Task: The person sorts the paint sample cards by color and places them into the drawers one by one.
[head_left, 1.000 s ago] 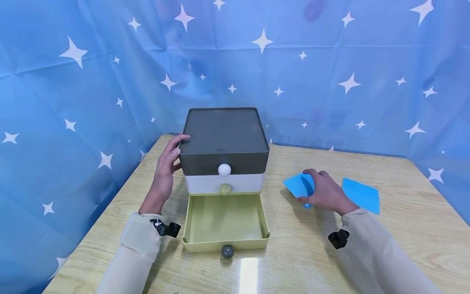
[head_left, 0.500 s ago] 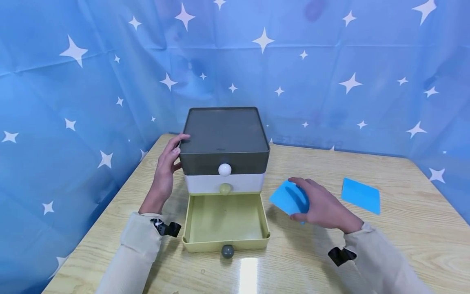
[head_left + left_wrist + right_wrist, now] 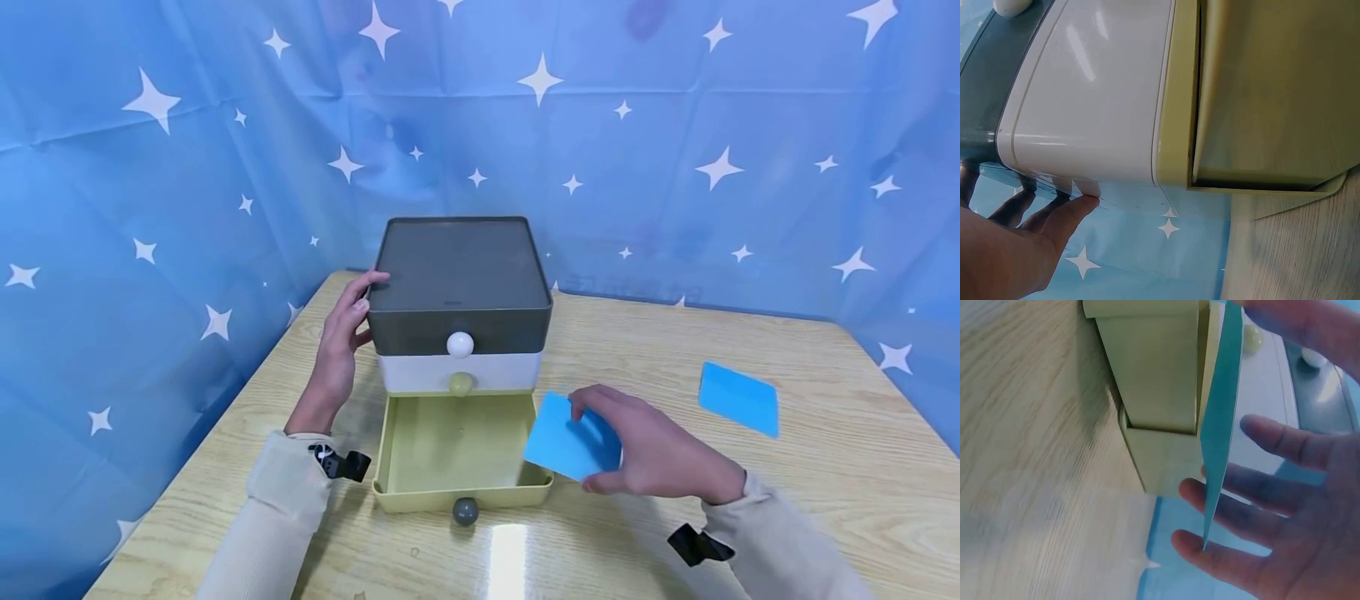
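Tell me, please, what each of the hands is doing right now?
Left hand: open, fingers resting against the drawer unit.
Right hand: holding a blue card by the open drawer.

We see both arms reaching forward in pale long sleeves, each with a small black strap at the wrist. The left hand [image 3: 336,358] is raised with the palm facing right, fingers straight and together, thumb up at the top; in the left wrist view its fingertips [image 3: 1085,203] lie flat and pressed forward. The left forearm angles in from the lower left. The right hand [image 3: 648,450] is palm down, knuckles up, thumb underneath and fingers [image 3: 1285,447] spread and slightly bent, pinching with thumb against fingers. The right forearm comes in from the lower right corner, wrist roughly level.
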The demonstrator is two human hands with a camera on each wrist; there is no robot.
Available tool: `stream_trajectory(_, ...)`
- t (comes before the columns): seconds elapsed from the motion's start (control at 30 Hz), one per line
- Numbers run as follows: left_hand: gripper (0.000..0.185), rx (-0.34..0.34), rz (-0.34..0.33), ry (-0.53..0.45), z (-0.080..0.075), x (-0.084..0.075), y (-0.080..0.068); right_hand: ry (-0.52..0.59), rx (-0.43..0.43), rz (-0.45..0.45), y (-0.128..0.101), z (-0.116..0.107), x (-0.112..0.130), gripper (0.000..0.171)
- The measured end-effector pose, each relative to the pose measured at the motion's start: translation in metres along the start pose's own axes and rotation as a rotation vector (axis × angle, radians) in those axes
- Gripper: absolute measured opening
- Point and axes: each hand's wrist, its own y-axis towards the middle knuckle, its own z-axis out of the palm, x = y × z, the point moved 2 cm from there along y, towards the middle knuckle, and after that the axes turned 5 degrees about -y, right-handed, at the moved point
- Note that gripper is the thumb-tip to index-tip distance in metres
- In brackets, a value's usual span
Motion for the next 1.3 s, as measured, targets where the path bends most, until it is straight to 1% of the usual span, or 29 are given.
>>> stream_trajectory(0.07,0.046,0.001,0.001,0.002,0.000,0.001,0.000,-0.007,0.012,-0.028,0.002,0.001,0.004,0.050)
stream_trajectory(0.13,0.046,0.004,0.000,0.004,0.000,0.001,0.001,-0.015,0.020,-0.051,0.004,0.002,0.008,0.048)
stream_trajectory(0.3,0.046,-0.007,0.000,0.008,0.000,0.000,0.001,-0.033,0.054,-0.092,0.009,0.004,0.022,0.048)
stream_trajectory(0.4,0.046,-0.011,0.000,0.005,0.000,-0.001,0.001,-0.049,0.055,-0.122,0.012,0.007,0.030,0.048)
stream_trajectory(0.63,0.047,-0.008,0.003,0.013,-0.001,0.000,-0.001,-0.052,0.060,-0.250,0.027,0.014,0.042,0.046)
stream_trajectory(0.73,0.047,0.000,0.008,0.018,-0.001,0.000,-0.001,-0.066,0.052,-0.287,0.034,0.018,0.045,0.048)
stream_trajectory(0.93,0.047,0.005,0.014,0.022,-0.001,0.000,-0.001,-0.085,0.042,-0.321,0.046,0.027,0.053,0.047)
stream_trajectory(1.07,0.047,0.013,0.015,0.021,0.000,0.000,-0.002,-0.095,0.042,-0.328,0.052,0.033,0.056,0.045)
stream_trajectory(1.3,0.046,0.007,0.014,0.017,0.000,0.000,-0.002,-0.124,0.029,-0.329,0.058,0.040,0.058,0.044)
